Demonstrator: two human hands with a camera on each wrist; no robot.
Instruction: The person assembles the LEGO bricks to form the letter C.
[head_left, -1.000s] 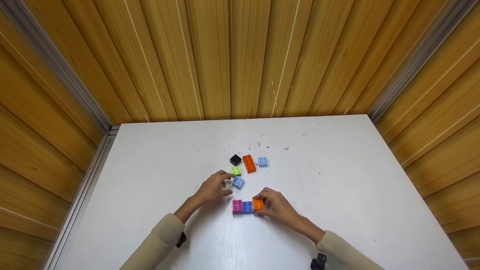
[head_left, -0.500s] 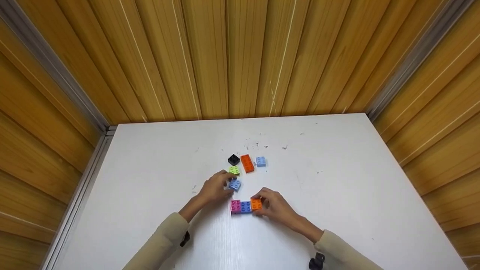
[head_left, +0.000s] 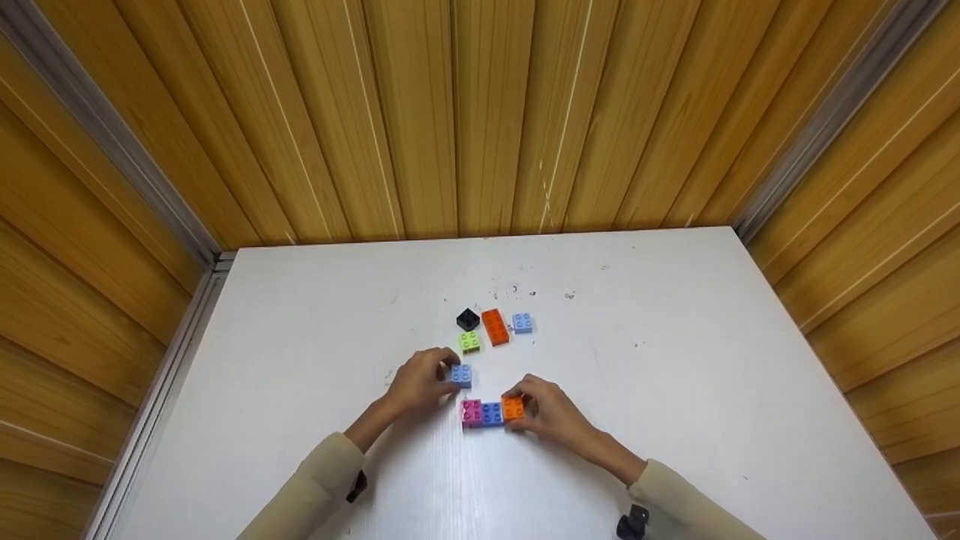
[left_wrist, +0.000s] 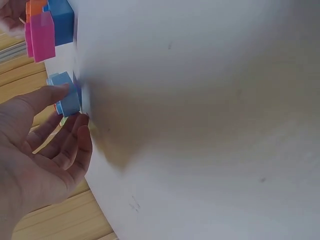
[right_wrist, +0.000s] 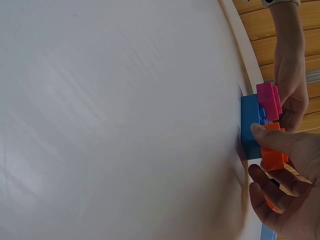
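Observation:
A light blue brick (head_left: pixel 461 376) is pinched between the thumb and fingers of my left hand (head_left: pixel 421 379), low over the white table. In the left wrist view the same light blue brick (left_wrist: pixel 66 94) has the thumb on one side and fingertips on the other. Just in front of it lies a longer blue brick (head_left: pixel 491 413), bearing a pink brick (head_left: pixel 471 412) on its left end and an orange brick (head_left: pixel 513 408) on its right end. My right hand (head_left: pixel 555 409) grips the orange brick, and in the right wrist view its thumb touches the blue brick (right_wrist: pixel 250 127) too.
Behind the hands lie a lime green brick (head_left: pixel 469 342), a black brick (head_left: pixel 468 319), a long red-orange brick (head_left: pixel 495 327) and another light blue brick (head_left: pixel 523 323). The white table (head_left: pixel 315 315) ends at wood-patterned walls (head_left: pixel 480 120) on the back and sides.
My left hand has taken hold of the light blue brick, drawn it left and nearer, away from the lime green brick, and turned it straighter. My right hand stays on the orange brick.

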